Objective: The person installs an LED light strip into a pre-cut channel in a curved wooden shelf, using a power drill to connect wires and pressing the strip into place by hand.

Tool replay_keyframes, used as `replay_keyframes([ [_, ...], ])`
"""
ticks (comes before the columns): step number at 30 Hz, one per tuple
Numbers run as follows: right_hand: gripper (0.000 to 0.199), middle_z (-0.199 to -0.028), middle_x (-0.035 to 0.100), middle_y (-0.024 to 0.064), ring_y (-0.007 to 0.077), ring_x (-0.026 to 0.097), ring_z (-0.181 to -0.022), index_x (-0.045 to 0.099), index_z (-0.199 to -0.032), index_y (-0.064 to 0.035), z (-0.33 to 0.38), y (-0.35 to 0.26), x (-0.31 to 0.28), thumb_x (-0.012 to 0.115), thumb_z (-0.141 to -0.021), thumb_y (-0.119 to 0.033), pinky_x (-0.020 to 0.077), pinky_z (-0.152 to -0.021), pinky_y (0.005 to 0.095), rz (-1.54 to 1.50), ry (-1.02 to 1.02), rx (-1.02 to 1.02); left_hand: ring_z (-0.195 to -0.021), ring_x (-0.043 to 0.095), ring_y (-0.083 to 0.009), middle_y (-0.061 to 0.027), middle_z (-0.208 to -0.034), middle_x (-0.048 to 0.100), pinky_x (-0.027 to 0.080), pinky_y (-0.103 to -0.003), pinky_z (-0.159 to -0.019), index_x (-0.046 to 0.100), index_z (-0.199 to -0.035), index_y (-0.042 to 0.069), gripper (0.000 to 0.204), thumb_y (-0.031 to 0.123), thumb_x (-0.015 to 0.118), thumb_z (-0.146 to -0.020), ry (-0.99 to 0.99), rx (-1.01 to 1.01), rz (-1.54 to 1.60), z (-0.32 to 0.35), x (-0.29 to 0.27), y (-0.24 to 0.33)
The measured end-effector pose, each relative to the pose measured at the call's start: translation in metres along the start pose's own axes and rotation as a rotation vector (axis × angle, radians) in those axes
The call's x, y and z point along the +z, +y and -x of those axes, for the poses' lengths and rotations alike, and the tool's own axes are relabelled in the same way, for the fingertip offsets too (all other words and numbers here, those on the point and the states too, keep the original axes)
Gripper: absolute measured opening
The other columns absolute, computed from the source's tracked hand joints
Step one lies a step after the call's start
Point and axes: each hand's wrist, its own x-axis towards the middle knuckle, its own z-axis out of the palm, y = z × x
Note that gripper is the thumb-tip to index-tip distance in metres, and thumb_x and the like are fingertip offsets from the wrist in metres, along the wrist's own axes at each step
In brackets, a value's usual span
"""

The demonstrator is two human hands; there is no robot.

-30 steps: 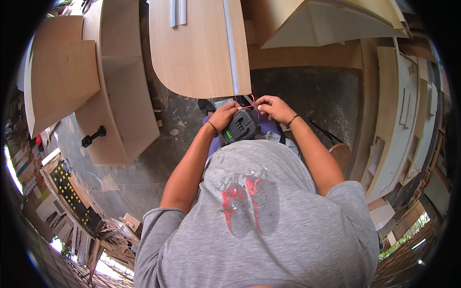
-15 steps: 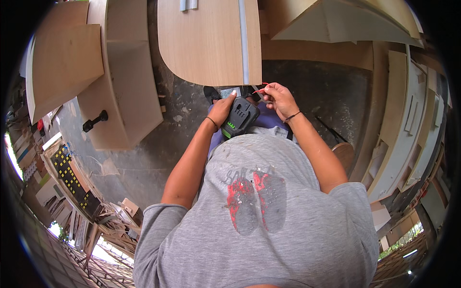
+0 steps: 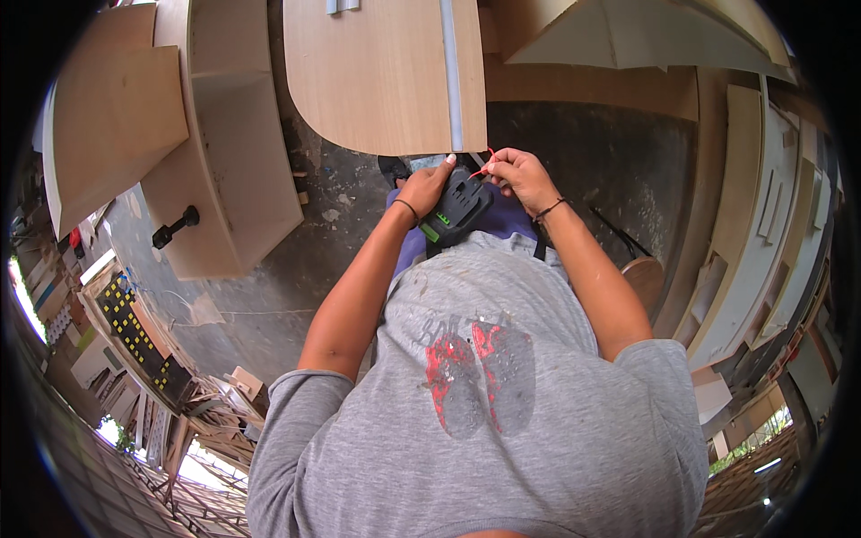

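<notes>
Grip: left hand (image 3: 421, 191) clamped around black battery pack (image 3: 460, 206) | right hand (image 3: 525, 177) pinched on red wire (image 3: 477, 173)

Forearms (image 3: 352, 285) angled inward, elbows bent; left hand (image 3: 423, 190) curled, thumb extended; right hand (image 3: 522, 177) near it, fingertips pinched.

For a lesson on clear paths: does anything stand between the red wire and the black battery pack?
Nothing visible does. The right hand pinches the red wire, whose end shows over the black battery pack; the left hand grips the pack's left side, off that line. Whether wire and pack touch, I cannot tell.
</notes>
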Motion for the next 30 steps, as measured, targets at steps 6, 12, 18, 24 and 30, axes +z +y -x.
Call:
replay_keyframes([
  [6,0.011,-0.071,0.056,-0.0046,0.0024,0.046,-0.060,0.065,-0.089,-0.0053,0.005,-0.009,0.000,0.062,-0.086,-0.015,0.0386,-0.053,0.0193,0.077,-0.060,-0.013,-0.088,0.064,-0.0285,-0.0218,-0.085,0.067,0.043,-0.032,-0.087,0.067,-0.096,-0.007,0.070,0.057,0.038,-0.096,0.006,0.014,-0.032,0.002,0.004,0.013],
  [12,0.015,-0.070,0.057,-0.0045,0.0027,0.046,-0.058,0.067,-0.089,-0.0030,0.006,-0.009,0.004,0.063,-0.084,-0.017,0.0384,-0.053,0.0198,0.198,-0.044,-0.087,-0.090,0.064,-0.0301,-0.0231,-0.085,0.067,0.044,-0.033,-0.087,0.067,-0.096,-0.008,0.068,0.054,0.039,-0.096,0.013,0.031,-0.082,-0.001,0.006,0.015],
  [18,0.015,-0.076,0.065,0.0018,0.0075,0.056,-0.070,0.068,-0.085,0.0008,0.004,-0.008,-0.001,0.064,-0.078,-0.012,0.0448,-0.065,0.0237,0.254,-0.023,-0.036,-0.084,0.064,-0.0273,-0.0201,-0.082,0.067,0.045,-0.032,-0.084,0.067,-0.095,-0.009,0.067,0.052,0.040,-0.096,-0.015,0.003,-0.066,0.002,0.004,0.023],
  [24,0.019,-0.079,0.068,0.0046,0.0095,0.058,-0.073,0.069,-0.085,0.0012,0.004,-0.011,-0.002,0.064,-0.078,-0.015,0.0461,-0.069,0.0255,0.305,-0.024,-0.033,-0.073,0.061,-0.0164,-0.0122,-0.076,0.065,0.048,-0.030,-0.071,0.067,-0.089,-0.009,0.064,0.051,0.046,-0.095,0.011,0.044,0.023,-0.004,0.007,0.013],
  [30,0.020,-0.077,0.067,0.0043,0.0090,0.057,-0.072,0.069,-0.084,0.0007,0.001,-0.003,-0.005,0.065,-0.077,-0.017,0.0460,-0.068,0.0256,0.340,-0.021,-0.052,-0.071,0.061,-0.0161,-0.0121,-0.075,0.065,0.048,-0.030,-0.070,0.066,-0.090,-0.010,0.062,0.048,0.046,-0.095,-0.008,0.040,0.012,-0.008,0.008,0.011],
])
